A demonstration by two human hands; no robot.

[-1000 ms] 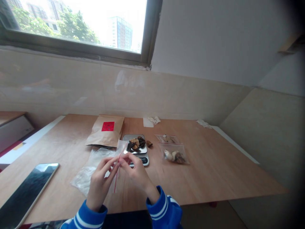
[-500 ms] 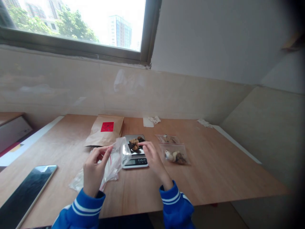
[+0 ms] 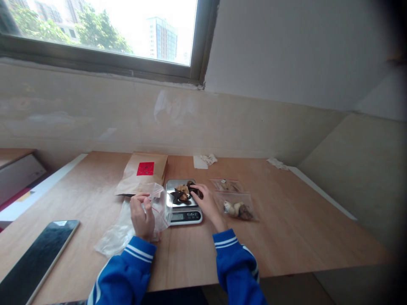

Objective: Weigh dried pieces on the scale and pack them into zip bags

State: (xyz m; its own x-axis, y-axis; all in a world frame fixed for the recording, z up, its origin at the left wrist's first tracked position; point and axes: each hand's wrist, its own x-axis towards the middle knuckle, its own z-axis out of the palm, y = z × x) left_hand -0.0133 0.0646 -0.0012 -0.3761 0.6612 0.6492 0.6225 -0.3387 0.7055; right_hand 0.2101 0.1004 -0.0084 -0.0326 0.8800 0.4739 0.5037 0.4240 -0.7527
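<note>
A large smartphone (image 3: 40, 258) lies at the near left of the wooden table (image 3: 286, 237). A kraft paper bag (image 3: 140, 176) with a red label lies far left, and crumpled tissues (image 3: 206, 159) sit along the far edge, below the window (image 3: 101, 34).

A wide window (image 3: 98, 29) with a dark metal frame (image 3: 95, 62) fills the upper left, bright with daylight, with green trees (image 3: 98, 36) and a glass tower block (image 3: 162, 38) outside. Below it runs a glossy beige tiled wall (image 3: 95, 118), which turns the corner on the right beneath plain white plaster (image 3: 286, 51). A pale wooden worktop (image 3: 305, 237) stands against the tiles, with a strip of floor (image 3: 286, 290) visible beyond its front edge at lower right.
</note>
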